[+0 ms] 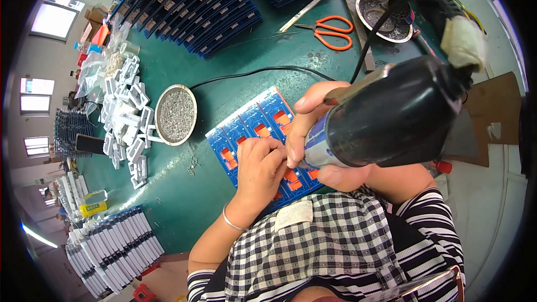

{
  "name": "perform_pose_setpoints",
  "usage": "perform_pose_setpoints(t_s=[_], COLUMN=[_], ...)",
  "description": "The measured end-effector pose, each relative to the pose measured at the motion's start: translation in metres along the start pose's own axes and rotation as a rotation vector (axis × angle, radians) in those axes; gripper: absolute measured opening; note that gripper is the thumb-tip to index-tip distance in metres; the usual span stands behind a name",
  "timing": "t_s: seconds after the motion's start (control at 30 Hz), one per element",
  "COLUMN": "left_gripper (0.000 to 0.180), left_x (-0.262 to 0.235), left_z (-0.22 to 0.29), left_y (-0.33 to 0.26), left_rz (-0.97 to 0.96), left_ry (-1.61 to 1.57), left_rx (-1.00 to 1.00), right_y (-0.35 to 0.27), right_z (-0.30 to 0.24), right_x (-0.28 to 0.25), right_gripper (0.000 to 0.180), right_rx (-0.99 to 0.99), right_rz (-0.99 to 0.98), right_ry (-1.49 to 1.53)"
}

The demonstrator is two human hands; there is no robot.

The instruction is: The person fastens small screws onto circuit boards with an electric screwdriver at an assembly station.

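A blue circuit board panel (224,130) with orange pieces in its cutouts lies on the green table in front of me. My right hand (313,128) is wrapped round a black electric screwdriver (386,112) with a blue and silver band, its front end over the panel. The bit is hidden behind my fingers. My left hand (258,169), with a bangle at the wrist, rests over the panel beside the screwdriver's front end. Its fingertips are pinched together, and what they hold, if anything, is hidden.
Left of the panel stand a round dish of small screws (177,114) and a heap of white plastic frames (126,106). Loose screws (193,165) lie nearby. Stacked blue boards (190,8), orange-handled scissors (334,33) and a metal bowl (372,8) are farther back. A black cable (263,70) crosses the table.
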State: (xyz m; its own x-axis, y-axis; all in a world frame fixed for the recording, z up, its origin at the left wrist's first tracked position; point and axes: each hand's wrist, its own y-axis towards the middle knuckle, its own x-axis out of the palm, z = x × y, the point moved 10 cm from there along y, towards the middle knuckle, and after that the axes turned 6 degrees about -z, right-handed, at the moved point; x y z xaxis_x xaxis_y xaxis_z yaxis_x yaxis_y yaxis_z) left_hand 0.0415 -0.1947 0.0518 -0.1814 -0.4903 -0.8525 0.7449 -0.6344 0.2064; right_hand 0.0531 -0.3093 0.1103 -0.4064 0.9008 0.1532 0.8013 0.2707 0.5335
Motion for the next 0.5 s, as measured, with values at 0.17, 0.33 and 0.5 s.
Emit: perform_pose_setpoints(t_s=[0.17,0.33,0.5], left_gripper=[0.017,0.021,0.041], left_x=[0.004,0.002,-0.013], left_z=[-0.006,-0.004,-0.013], left_y=[-0.004,-0.004,0.001], left_rz=[0.006,0.011,-0.079], left_ry=[-0.102,-0.045,-0.271], left_rx=[-0.006,0.007,0.092], right_y=[0.002,0.011,0.025], right_z=[0.005,0.007,0.0], right_x=[0.009,0.016,0.033], right_gripper=[0.063,0.075,0.063], right_rx=[-0.035,-0.047,-0.056], right_rz=[-0.008,-0.024,-0.09], right_ry=[-0.03,-0.105,-0.209])
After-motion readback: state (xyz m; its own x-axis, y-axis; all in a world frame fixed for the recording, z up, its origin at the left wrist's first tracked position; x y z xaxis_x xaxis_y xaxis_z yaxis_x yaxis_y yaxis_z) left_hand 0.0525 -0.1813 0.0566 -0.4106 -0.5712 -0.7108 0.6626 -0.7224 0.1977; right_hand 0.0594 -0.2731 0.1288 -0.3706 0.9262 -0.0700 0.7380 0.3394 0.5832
